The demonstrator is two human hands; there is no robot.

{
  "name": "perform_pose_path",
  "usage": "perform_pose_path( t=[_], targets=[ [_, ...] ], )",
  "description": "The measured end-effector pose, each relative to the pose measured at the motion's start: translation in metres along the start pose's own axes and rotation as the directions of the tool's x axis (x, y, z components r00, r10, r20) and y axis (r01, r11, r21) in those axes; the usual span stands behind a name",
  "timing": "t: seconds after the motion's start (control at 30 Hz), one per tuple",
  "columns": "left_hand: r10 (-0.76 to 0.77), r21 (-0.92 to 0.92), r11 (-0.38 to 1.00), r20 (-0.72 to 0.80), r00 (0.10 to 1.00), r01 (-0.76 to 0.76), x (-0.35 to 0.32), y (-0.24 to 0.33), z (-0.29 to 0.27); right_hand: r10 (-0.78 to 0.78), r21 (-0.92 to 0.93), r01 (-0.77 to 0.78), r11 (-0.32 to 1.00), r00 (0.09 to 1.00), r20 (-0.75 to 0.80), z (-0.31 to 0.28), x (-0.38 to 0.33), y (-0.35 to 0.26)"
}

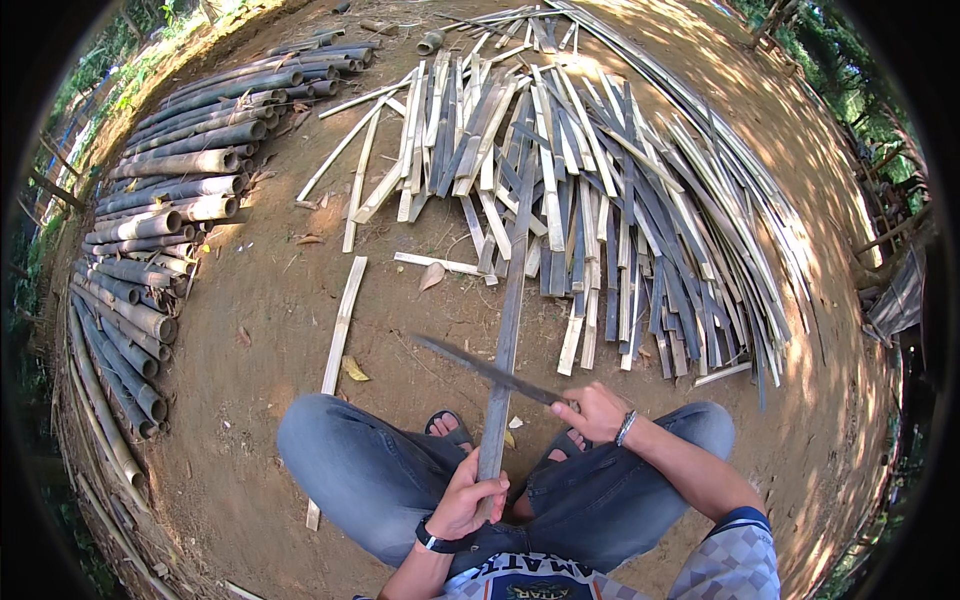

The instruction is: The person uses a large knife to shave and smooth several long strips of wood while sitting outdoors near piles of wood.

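My left hand [468, 500] is closed round the near end of a long dark bamboo strip [512, 300], which points away from me toward the pile. In my right hand [596, 411] is the handle of a machete [470, 363], its long dark blade pointing left and crossing over the strip. Whether the blade touches the strip I cannot tell. Beyond the strip's far end lies a big heap of split bamboo strips [590, 240], some dark-faced and some pale. My crossed legs lie on both sides of the strip.
Whole bamboo poles [180, 190] are stacked along the left side. A pale bamboo strip [345, 320] lies on the dirt ground [250, 350], passing under my left knee. Longer strips [770, 220] fan out at the right of the heap. A yellow leaf [354, 369] rests near my left knee.
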State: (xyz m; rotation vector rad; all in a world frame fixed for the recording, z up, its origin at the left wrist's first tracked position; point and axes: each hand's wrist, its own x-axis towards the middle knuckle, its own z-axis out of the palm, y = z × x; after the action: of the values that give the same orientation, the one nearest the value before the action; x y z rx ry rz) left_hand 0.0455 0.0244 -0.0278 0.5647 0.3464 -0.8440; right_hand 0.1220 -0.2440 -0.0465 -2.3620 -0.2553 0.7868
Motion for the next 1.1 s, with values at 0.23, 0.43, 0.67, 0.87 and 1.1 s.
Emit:
perform_pose_path(
  t=[0.23,0.43,0.67,0.87,1.1],
  targets=[
    [0.001,-0.008,1.000,0.031,1.000,-0.001,-0.005,-0.004,0.000,-0.006,-0.042,0.002,0.999,0.996,-0.089,-0.008,0.006,0.000],
    [-0.045,-0.240,0.969,0.080,0.996,0.063,-0.036,0.005,0.003,-0.329,-0.229,0.321,0.919,0.944,0.004,0.006,-0.031,-0.025],
    [-0.056,-0.454,0.886,0.098,0.994,0.094,-0.071,-0.004,0.005,-0.129,0.159,0.113,0.981,0.987,0.096,0.007,-0.014,-0.025],
    [0.037,-0.800,0.554,0.299,0.954,0.229,-0.058,-0.025,-0.007,-0.123,-0.024,0.128,0.992,0.981,0.150,0.004,0.002,-0.037],
    [0.040,-0.799,0.550,0.315,0.948,0.243,-0.053,-0.032,-0.008,-0.035,-0.077,0.047,0.996,0.989,0.147,-0.006,0.006,-0.045]
  ],
)
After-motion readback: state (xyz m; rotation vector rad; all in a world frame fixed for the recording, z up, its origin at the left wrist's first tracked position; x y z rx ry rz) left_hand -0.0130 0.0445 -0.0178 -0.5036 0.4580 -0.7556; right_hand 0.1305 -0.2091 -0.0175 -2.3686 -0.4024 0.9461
